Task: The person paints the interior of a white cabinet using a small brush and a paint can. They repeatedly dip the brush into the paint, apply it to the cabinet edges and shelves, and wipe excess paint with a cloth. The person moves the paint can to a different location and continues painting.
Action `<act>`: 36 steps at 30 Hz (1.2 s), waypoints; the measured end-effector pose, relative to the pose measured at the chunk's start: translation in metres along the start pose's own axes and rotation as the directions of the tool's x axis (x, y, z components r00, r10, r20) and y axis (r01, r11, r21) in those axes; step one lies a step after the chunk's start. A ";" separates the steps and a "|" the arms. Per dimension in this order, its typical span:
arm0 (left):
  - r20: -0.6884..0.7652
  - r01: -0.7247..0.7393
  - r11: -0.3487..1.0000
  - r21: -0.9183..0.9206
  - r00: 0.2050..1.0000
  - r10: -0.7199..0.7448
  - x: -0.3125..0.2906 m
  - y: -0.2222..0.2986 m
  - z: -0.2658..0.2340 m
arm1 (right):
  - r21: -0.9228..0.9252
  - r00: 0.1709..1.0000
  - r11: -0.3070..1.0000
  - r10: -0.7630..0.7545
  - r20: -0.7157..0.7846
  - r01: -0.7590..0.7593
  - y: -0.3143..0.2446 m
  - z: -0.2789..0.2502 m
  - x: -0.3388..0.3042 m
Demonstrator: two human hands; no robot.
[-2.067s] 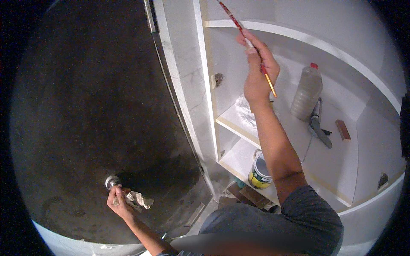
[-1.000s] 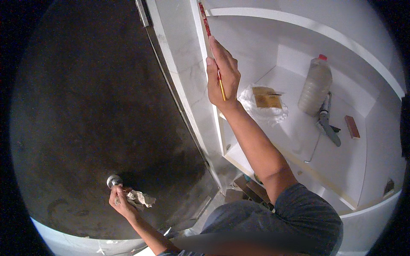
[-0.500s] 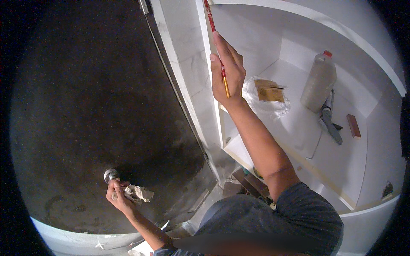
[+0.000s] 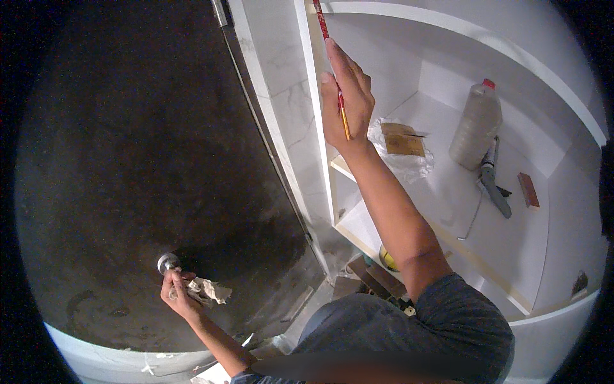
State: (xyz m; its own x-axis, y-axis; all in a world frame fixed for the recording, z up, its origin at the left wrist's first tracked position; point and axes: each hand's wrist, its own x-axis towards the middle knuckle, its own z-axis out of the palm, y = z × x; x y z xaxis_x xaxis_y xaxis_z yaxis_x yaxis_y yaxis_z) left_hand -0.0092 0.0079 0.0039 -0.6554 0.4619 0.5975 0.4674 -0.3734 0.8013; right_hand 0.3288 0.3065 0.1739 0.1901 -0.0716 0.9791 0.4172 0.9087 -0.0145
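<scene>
My right hand [image 4: 349,96] is raised at the tall edge of a white cabinet [image 4: 309,70]. Its fingers are closed round a slim red stick with a yellow end [image 4: 345,118], like a brush handle. The stick's far end runs out past the upper edge of the view. Lower left, over a dark, stained surface [image 4: 141,160], my left hand [image 4: 179,297] is closed on a crumpled off-white rag or paper [image 4: 214,291]. Its fingertips also touch a round silvery metal piece [image 4: 168,261]; whether it is held or fixed to the dark surface I cannot tell.
On the white shelf [image 4: 499,249] lie a cloudy plastic bottle with a red cap [image 4: 476,125], a grey caulking gun [image 4: 494,189], a reddish-brown block [image 4: 529,191] and brown sheets [image 4: 403,139] on white plastic wrap. Brown pieces [image 4: 377,275] stand below the shelf edge.
My right hand and the stick have shifted slightly up and to the right. More of a round yellow thing shows beneath the shelf edge. My left hand keeps its grip.
</scene>
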 end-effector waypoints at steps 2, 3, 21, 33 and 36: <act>0.005 0.012 0.999 -0.039 1.000 -0.011 0.001 -0.005 -0.001 | -0.027 1.000 1.000 0.006 0.013 -0.006 0.005 0.004 0.000; 0.007 0.015 0.999 -0.038 1.000 -0.015 0.000 -0.004 -0.002 | -0.039 1.000 0.999 0.008 0.018 -0.007 0.006 0.006 0.000; 0.044 0.004 1.000 -0.017 0.999 -0.004 0.001 0.006 0.001 | -0.053 0.991 0.996 0.079 0.104 -0.074 -0.004 -0.006 -0.031; 0.023 -0.050 0.998 0.031 0.999 0.050 0.001 0.009 0.003 | -0.048 0.999 0.999 0.026 0.040 -0.024 -0.009 -0.010 -0.025; 0.027 -0.031 0.999 0.021 0.999 0.031 0.001 0.008 0.001 | -0.076 0.995 0.996 0.060 0.084 -0.054 -0.006 -0.006 -0.019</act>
State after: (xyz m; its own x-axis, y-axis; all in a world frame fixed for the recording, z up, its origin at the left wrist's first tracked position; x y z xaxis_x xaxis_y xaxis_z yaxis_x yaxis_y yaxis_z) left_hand -0.0054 0.0064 0.0104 -0.6244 0.4719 0.6224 0.5000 -0.3708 0.7827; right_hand 0.3282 0.2996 0.1543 0.1398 0.0182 0.9900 0.4728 0.8773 -0.0829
